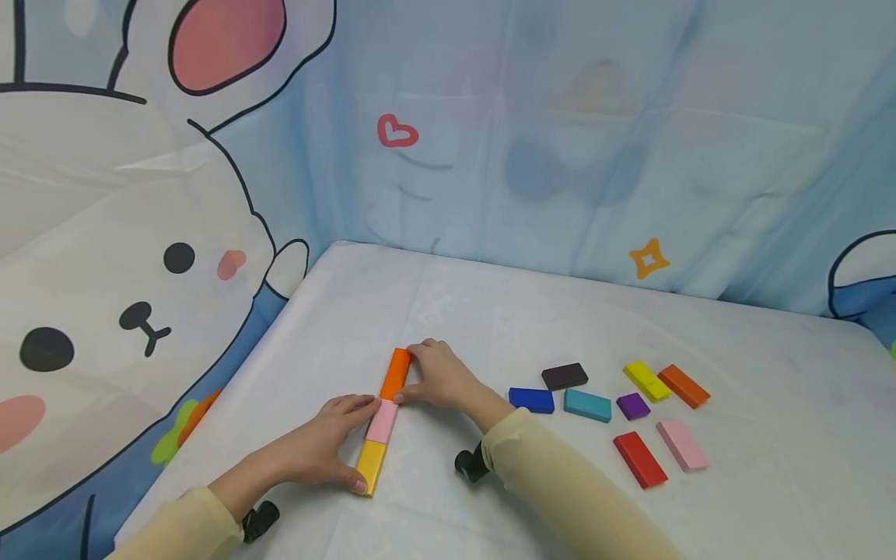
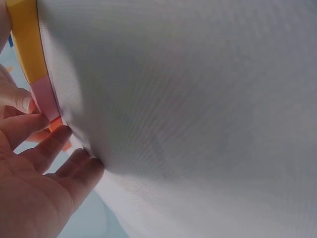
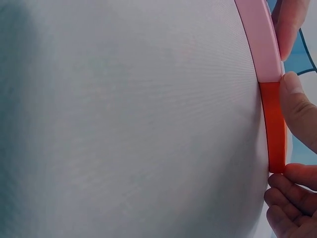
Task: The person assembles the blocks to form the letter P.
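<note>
Three blocks lie end to end in one line on the white cloth: an orange block [image 1: 396,373] at the far end, a pink block [image 1: 382,421] in the middle, a yellow block [image 1: 372,468] nearest me. My left hand [image 1: 318,445] holds the row from the left, its thumb at the yellow block's near end and its index fingertip against the pink block's side. From the right, my right hand [image 1: 444,377] pinches the orange block [image 3: 273,126] lengthwise. Its thumb touches near the joint with the pink block [image 3: 260,42], and its index finger is at the far end.
Loose blocks lie to the right: black [image 1: 565,376], blue [image 1: 531,400], teal [image 1: 587,405], purple [image 1: 633,406], yellow [image 1: 647,380], orange [image 1: 684,386], red [image 1: 640,460] and pink [image 1: 682,444]. A printed curtain [image 1: 448,194] hangs behind the table.
</note>
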Available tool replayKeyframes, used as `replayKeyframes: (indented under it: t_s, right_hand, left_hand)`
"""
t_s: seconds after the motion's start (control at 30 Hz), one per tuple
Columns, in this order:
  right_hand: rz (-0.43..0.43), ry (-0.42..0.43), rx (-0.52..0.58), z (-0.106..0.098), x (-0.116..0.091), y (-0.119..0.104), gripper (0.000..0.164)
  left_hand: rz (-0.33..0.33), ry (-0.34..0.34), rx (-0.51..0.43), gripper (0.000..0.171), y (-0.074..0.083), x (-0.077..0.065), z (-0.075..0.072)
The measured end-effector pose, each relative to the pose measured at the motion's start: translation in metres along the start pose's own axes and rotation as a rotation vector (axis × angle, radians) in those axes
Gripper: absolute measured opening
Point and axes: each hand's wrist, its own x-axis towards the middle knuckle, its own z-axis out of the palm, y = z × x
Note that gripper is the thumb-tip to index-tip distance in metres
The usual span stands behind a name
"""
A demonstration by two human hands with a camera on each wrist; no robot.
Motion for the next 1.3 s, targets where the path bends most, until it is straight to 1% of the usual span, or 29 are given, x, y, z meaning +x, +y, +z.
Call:
replayKeyframes:
  t_s: [0.2, 0.37, 0.67, 0.9, 1.1, 1.3]
  right_hand:
    - [0.008, -0.002, -0.01, 0.0003, 0.0002, -0.0014, 0.089]
    - [0.017, 0.001, -0.022, 0.0006, -0.0005, -0.0038, 0.09]
    - [0.014, 0.006, -0.039, -0.0001, -0.0019, -0.0061, 0.091]
    - [0.015, 0.005, -0.036, -0.0017, -0.0028, -0.0074, 0.09]
    - [0.021, 0.002, -0.038, -0.0019, -0.0032, -0.0081, 0.09]
    - [0.018, 0.0, -0.044, -0.0012, -0.0023, -0.0071, 0.09]
  left_hand:
    - [0.001, 0.003, 0.001, 0.109, 0.0004, 0.0004, 0.0005]
    - [-0.011, 0.0, 0.001, 0.108, 0.0012, -0.0007, 0.0006]
    - [0.004, -0.002, 0.002, 0.108, 0.0017, -0.0003, 0.0]
    - [0.013, -0.012, 0.005, 0.108, -0.0011, 0.0002, -0.0001]
    - [0.003, -0.03, 0.01, 0.105, -0.0036, 0.002, -0.0024]
    - [0.0, -0.014, 0.001, 0.098, -0.0011, 0.0025, -0.0091]
